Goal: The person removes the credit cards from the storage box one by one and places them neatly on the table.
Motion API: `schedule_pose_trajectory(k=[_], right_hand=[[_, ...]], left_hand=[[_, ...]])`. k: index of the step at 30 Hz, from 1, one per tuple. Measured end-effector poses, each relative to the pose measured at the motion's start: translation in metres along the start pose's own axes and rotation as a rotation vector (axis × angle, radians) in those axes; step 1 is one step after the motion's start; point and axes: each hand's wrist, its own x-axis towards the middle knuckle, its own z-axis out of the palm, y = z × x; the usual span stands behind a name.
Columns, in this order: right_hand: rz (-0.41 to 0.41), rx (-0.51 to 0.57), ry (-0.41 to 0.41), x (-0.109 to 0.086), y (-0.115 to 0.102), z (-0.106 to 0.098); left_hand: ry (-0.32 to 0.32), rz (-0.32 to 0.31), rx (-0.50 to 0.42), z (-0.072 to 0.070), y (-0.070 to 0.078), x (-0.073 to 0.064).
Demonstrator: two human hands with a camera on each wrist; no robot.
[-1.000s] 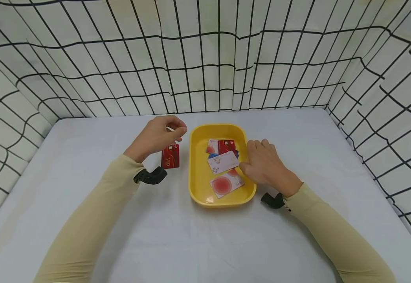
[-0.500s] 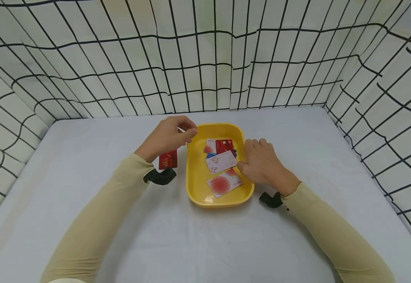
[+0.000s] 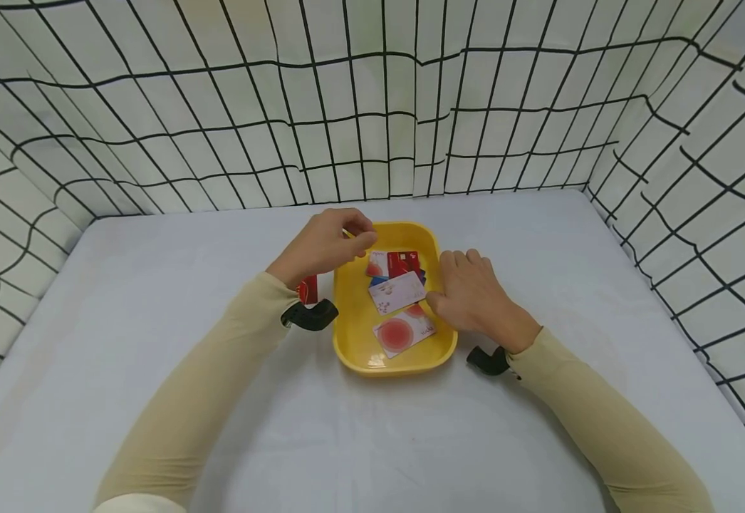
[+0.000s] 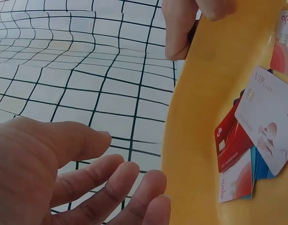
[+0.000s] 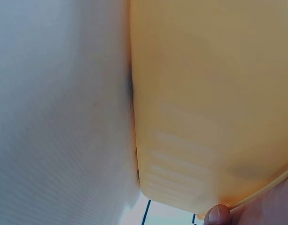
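Observation:
A yellow tray (image 3: pixel 360 362) holds several bank-style cards. My right hand (image 3: pixel 478 298) grips its right rim, thumb over the inside edge. Above the tray's far left corner hovers my left hand (image 3: pixel 327 244); the left wrist view shows its fingers loosely bent, apart from the thumb, with nothing between them. Inside lie a white VIP card (image 4: pixel 266 117), a red card (image 3: pixel 402 263) partly under it, a white card with a red circle (image 3: pixel 404 330), another such card (image 4: pixel 236 180) and some blue edges beneath. On the table, another red card (image 3: pixel 309 289) is mostly hidden behind my left wrist.
White cloth covers the table (image 3: pixel 372 442). White walls with a black grid (image 3: pixel 347 107) stand at the back and both sides. Each wrist wears a black curved mount, one (image 3: pixel 311 315) by the tray's left edge.
My left hand has moved right, from beside the tray to over its far left corner, and its wrist now covers most of the loose red card. My right hand keeps its hold.

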Motion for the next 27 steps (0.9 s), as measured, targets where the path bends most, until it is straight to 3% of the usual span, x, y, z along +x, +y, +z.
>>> schedule_pose_trajectory(k=[12,20,27], right_hand=[[-0.001,0.011,-0.012,0.001,0.0,-0.001],[-0.011,0.01,-0.005,0.001,0.001,-0.001],[-0.002,0.019,-0.013,0.001,0.002,0.0]], left_hand=[[-0.044,-0.017,-0.026,0.017,0.008,0.011],[-0.087,0.005,-0.031,0.028,0.007,0.019],[-0.072,0.02,0.011,0.041,0.001,0.027]])
